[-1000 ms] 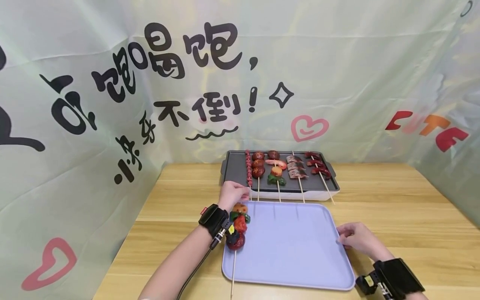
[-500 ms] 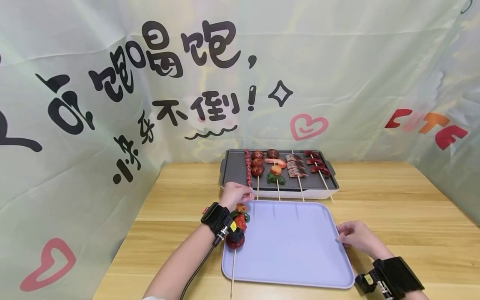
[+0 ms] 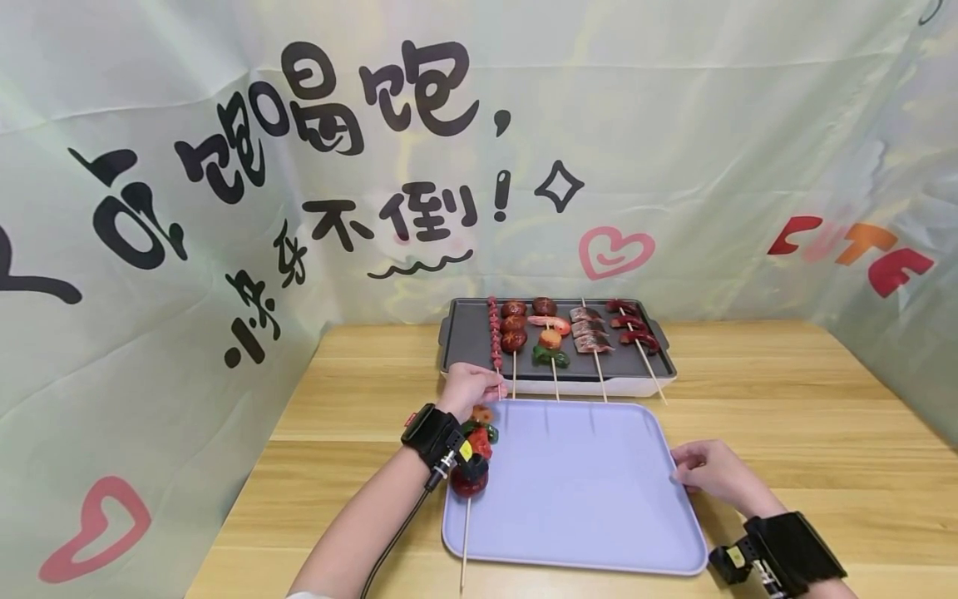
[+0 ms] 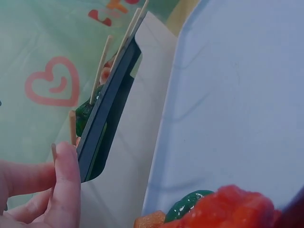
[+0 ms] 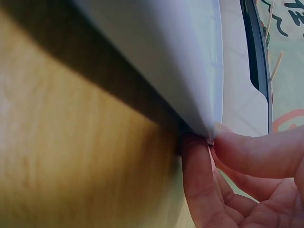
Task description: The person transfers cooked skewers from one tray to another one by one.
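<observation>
My left hand (image 3: pixel 469 386) pinches the wooden stick of the leftmost skewer, a row of small red pieces (image 3: pixel 495 333) lying on the dark griddle (image 3: pixel 468 320). Up close in the left wrist view, thumb and fingertips (image 4: pixel 66 164) meet around that thin stick. With thumb and fingers, my right hand (image 3: pixel 714 476) grips the right rim of a pale lavender tray (image 3: pixel 576 491); its fingers reach under the edge in the right wrist view. Along the tray's left side lies a mixed skewer (image 3: pixel 480 445) with green, red and brown pieces, partly hidden by my left wrist.
On the griddle also lie a mushroom skewer (image 3: pixel 513 324), a mixed skewer with a shrimp (image 3: pixel 550 324), a fish-piece skewer (image 3: pixel 591 333) and a dark red skewer (image 3: pixel 633 326). Their sticks overhang its front edge. A printed cloth (image 3: pixel 674 150) encloses the wooden table (image 3: pixel 808 416).
My left hand has shifted slightly right and settled at the leftmost skewer's stick. My right hand stays at the tray's rim, and the skewers lie as before.
</observation>
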{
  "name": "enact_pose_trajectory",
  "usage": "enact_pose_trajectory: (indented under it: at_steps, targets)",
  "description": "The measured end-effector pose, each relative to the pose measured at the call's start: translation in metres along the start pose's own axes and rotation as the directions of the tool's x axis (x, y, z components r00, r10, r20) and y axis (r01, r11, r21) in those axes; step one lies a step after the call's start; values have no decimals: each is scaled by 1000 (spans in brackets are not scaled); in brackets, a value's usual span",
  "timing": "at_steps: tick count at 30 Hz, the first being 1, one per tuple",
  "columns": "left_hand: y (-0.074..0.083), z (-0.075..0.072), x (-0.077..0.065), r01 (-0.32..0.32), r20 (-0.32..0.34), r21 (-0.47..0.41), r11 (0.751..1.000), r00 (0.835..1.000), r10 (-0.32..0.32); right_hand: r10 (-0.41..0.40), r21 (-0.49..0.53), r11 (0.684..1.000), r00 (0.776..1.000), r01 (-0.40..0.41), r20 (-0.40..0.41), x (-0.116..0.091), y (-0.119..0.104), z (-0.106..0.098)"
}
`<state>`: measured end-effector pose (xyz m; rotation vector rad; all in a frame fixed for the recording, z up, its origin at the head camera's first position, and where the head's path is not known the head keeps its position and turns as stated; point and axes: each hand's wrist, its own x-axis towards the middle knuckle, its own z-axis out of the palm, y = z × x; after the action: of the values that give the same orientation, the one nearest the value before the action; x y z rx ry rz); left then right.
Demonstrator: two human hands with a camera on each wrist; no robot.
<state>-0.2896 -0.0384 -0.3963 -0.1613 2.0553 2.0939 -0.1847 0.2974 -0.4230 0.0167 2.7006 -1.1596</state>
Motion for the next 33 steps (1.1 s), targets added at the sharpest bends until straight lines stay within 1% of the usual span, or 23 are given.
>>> enact_pose_trajectory:
  at_steps: [3, 9, 12, 17, 22, 27, 33]
  targets:
    - [-1, 0, 0, 3, -6, 12, 1000, 1000, -3, 17, 2, 1000, 1000, -17, 0, 0, 0, 0]
    - [-1, -1, -3, 15, -18, 36, 999, 1000, -14, 12, 7, 1000, 1000, -12, 5, 0, -1, -1]
    - [-2, -2, -7, 20, -15, 44, 999, 1000, -19, 14, 2, 1000, 1000, -14, 2, 0, -1, 0]
    - [-4, -5, -15, 21, -5, 33, 999, 1000, -21, 18, 13, 1000, 1000, -18, 6, -1, -1, 0]
    - [-5, -8, -28, -10, 20, 50, 999, 1000, 9, 15, 33, 999, 1000, -15, 12, -1, 0, 0]
    - [-9, -12, -43, -42, 75, 18, 999, 996, 40, -1, 38, 999, 1000, 1, -1, -1, 1, 1]
    - [-13, -18, -66, -51, 120, -24, 998, 991, 53, 10, 5, 1000, 1000, -10, -12, 0, 1, 1]
